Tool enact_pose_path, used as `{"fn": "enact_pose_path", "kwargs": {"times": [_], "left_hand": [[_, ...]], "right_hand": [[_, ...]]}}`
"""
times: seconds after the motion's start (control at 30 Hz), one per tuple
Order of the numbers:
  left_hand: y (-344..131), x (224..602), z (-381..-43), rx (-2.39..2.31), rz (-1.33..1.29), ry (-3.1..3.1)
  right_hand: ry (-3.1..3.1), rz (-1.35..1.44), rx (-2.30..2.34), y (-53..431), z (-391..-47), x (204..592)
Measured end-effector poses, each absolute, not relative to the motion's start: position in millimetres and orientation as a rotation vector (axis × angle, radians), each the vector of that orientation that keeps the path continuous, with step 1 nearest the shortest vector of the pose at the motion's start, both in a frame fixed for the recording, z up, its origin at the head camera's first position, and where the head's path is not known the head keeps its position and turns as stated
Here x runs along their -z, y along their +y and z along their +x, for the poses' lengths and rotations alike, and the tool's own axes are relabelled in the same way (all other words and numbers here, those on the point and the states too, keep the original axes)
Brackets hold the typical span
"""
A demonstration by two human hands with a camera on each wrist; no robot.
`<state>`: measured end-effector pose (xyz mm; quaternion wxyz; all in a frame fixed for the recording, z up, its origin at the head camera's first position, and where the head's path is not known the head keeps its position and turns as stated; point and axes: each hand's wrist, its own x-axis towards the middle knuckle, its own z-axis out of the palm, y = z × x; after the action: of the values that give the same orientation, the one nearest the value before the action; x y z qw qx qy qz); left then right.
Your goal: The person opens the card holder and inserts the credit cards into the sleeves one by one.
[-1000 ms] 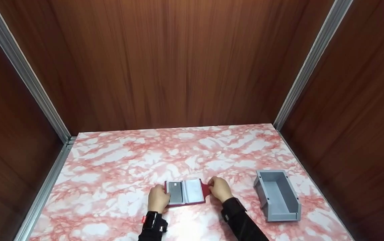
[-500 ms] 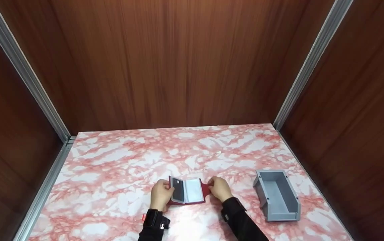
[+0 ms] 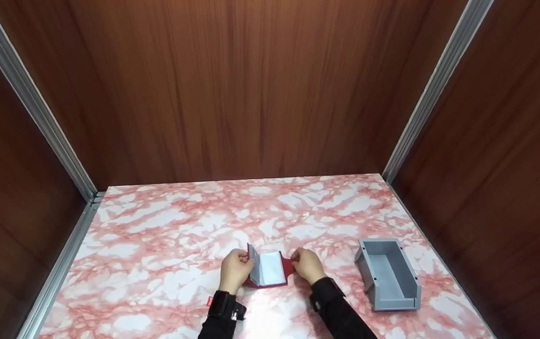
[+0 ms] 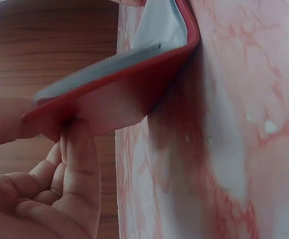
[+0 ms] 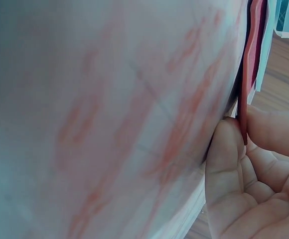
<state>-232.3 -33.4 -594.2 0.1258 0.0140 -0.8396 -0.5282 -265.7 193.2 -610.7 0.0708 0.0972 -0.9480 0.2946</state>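
Note:
A small red card holder (image 3: 272, 268) with clear plastic sleeves lies partly opened on the table. Its left cover and sleeves stand tilted up, while the right side lies flat. My left hand (image 3: 235, 269) pinches the raised cover's outer edge between thumb and finger; the left wrist view shows the red cover (image 4: 119, 99) from outside. At the right, my right hand (image 3: 308, 264) pinches the closing tab (image 3: 288, 266) near the tabletop. In the right wrist view the tab (image 5: 242, 112) sits between thumb and fingertip. A card in the left sleeve is seen almost edge-on.
A grey open-fronted plastic bin (image 3: 388, 275) stands to the right of my right hand. The table (image 3: 157, 245) has a pink and white marbled top. Brown wood-grain panels (image 3: 232, 94) with metal rails enclose the back and sides.
My left hand has lifted the card holder's left cover from nearly flat to steeply tilted, moving rightward. My right hand keeps its hold on the tab.

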Motion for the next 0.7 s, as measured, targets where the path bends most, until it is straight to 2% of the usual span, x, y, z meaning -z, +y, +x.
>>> {"fn": "enact_pose_path", "kwargs": {"times": [0.7], "left_hand": [[14,603,-228,1.359,-0.075,-2.515]], "right_hand": [[-2.859,0.297,-0.9,195,-265,610]]}}
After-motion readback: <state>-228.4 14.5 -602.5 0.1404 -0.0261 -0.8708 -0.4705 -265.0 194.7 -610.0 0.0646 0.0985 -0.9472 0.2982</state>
